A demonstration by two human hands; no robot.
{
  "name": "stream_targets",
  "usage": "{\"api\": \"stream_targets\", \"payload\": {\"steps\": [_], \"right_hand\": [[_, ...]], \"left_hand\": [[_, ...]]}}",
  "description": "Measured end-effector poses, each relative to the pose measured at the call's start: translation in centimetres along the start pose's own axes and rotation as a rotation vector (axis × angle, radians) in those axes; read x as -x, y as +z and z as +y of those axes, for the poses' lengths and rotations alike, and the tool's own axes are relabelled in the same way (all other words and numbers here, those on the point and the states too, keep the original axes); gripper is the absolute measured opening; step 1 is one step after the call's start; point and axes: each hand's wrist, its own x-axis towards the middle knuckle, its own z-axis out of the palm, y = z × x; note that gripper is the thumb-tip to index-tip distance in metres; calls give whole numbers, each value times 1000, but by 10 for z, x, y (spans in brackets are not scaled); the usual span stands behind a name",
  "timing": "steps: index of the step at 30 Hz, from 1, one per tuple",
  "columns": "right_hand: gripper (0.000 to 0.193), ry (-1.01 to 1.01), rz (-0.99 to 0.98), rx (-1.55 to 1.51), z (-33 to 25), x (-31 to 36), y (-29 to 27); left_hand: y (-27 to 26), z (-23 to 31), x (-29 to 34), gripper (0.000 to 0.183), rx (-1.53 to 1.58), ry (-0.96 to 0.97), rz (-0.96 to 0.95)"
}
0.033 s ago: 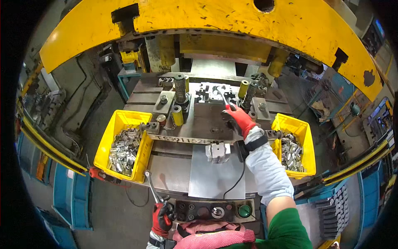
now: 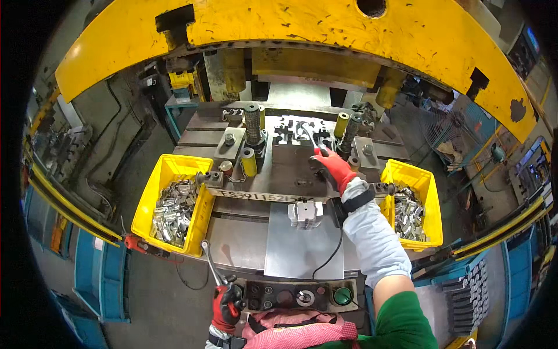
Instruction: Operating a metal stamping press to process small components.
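Observation:
My right hand (image 2: 336, 168), in a red glove, reaches over the die and grips a slim metal tool (image 2: 310, 136) with a rounded end. The tool's end rests at or just over the bright metal pieces in the die (image 2: 290, 166); whether it touches is unclear. Low at the left, my gloved left hand (image 2: 226, 308) is closed round a similar metal tool (image 2: 213, 266), its rounded head pointing up and slightly left. In front of the die a stack of notched metal parts (image 2: 305, 215) stands on a grey sheet (image 2: 285, 256).
Yellow bins (image 2: 142, 218) (image 2: 433, 215) of small metal parts flank the die. Several guide posts (image 2: 253, 125) rise from it. A yellow press beam (image 2: 279, 26) spans overhead. The control panel (image 2: 319, 295) with a green button lies close to me. A black cable (image 2: 332, 256) crosses the sheet.
The right-hand tool's end has shifted slightly left, and my right hand has moved a little left and down. The left-hand tool's head has also tipped slightly left.

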Motion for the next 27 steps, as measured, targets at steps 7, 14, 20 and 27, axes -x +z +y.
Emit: {"api": "stream_targets", "payload": {"steps": [7,14,20,27], "right_hand": [[37,20,34,389,2,-10,-15],[39,-98,322,180,-2,88,-35],[33,-38,66,181,-16,39,-13],[29,-54,-8,29,0,-9,3]], "left_hand": [[-25,-5,-5,19,-748,572,27],[-41,-17,-3,13,89,170,475],[-31,0,-11,24,68,102,461],[-57,-22,12,17,84,170,560]]}}
